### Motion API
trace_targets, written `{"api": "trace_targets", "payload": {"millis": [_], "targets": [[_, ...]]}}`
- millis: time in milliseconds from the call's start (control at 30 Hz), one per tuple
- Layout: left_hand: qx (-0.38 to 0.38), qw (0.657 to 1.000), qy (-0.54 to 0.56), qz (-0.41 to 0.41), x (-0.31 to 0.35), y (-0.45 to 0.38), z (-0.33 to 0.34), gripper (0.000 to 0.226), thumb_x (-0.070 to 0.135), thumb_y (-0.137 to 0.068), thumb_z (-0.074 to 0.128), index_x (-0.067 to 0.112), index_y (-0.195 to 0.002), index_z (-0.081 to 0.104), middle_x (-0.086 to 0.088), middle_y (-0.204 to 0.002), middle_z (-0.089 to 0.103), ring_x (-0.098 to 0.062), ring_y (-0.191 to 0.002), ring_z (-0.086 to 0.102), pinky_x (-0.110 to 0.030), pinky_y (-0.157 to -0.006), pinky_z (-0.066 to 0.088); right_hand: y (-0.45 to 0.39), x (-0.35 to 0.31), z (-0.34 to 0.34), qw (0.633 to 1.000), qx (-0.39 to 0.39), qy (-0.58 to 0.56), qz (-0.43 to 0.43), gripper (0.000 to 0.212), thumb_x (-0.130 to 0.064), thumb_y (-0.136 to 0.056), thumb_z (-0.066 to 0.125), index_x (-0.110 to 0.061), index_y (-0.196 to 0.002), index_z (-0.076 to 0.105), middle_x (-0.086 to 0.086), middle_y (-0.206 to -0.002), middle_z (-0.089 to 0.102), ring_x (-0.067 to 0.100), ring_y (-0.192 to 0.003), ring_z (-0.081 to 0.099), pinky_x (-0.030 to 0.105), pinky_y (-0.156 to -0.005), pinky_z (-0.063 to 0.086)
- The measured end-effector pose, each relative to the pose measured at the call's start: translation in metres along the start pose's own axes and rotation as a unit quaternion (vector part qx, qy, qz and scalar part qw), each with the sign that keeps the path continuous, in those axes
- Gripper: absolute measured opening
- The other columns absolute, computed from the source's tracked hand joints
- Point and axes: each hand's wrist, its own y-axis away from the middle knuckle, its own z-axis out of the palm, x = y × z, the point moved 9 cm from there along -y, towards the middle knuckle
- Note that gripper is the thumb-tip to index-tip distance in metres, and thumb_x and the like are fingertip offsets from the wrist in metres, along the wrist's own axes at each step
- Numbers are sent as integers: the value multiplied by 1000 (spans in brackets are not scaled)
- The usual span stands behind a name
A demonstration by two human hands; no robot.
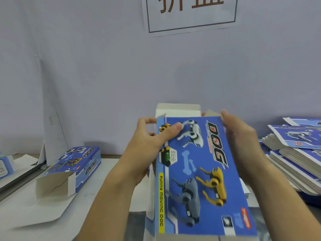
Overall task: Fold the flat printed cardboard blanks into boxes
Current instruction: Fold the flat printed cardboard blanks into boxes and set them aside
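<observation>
I hold a blue printed "DOG" box blank up in front of me, its picture face toward me and a white flap standing at its far end. My left hand grips the far left edge, thumb across the printed face. My right hand curls around the far right edge, fingers behind the card. The box looks partly opened into a sleeve; its near end is cut off by the frame's bottom.
A folded blue box with open white end flaps lies on the table at left. A stack of flat blanks sits at right. Another box corner shows at the far left edge. A grey wall with a paper sign stands behind.
</observation>
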Motion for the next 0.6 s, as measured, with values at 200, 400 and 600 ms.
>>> {"api": "trace_targets", "payload": {"millis": [200,400,600], "targets": [[75,990,30,117,29,3,-11,65,49,-65,78,18,-118,55,-6,-91,76,-30,-86,75,-42,-68,62,8,-22,32,996,-70,26,-54,48,-40,-81,72,-29,-127,59,7,-106,76,29,-88,76,31,-65,59],[30,987,-13,156,46,8,5,52,57,-84,59,36,-131,56,19,-101,72,-2,-95,70,-22,-73,57,15,-50,33,979,-20,37,-202,33,-37,-88,69,-29,-119,63,4,-102,77,27,-86,75,35,-67,60],[84,970,-36,227,62,19,1,39,53,-82,62,30,-114,59,11,-95,76,-11,-88,75,-26,-68,61,20,-56,40,963,13,100,-249,36,-40,-87,68,-22,-118,61,-1,-101,76,18,-84,76,24,-63,58]]}}
